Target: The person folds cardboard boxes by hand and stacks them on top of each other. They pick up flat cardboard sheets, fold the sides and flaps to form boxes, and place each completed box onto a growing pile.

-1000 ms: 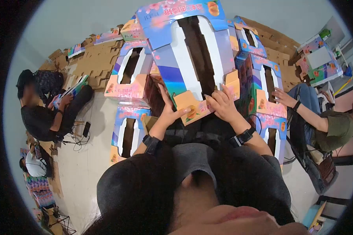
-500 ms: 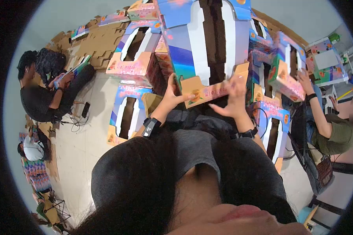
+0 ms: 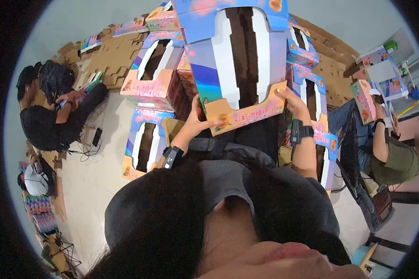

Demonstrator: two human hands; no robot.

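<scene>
A large carton (image 3: 205,69) with a blue and purple print, an orange lower flap and a long cut-out in its top is held up before my chest. My left hand (image 3: 196,122) grips its lower left corner, thumb on the orange flap and fingers behind the side. At the lower right corner my right hand (image 3: 293,103) holds the flap's edge between thumb and fingers. The carton's underside is hidden. Both wrists wear black bands.
Finished-looking cartons (image 3: 149,90) stand stacked on the left, and more (image 3: 312,93) on the right. Flat cardboard (image 3: 111,56) lies behind. A co-worker (image 3: 395,160) holds a carton (image 3: 364,102) at the right; another person (image 3: 46,121) sits at the left.
My right hand has moved from the flap's front to its right corner and closed on it. The carton has shifted slightly left. The co-worker's carton has moved right and down.
</scene>
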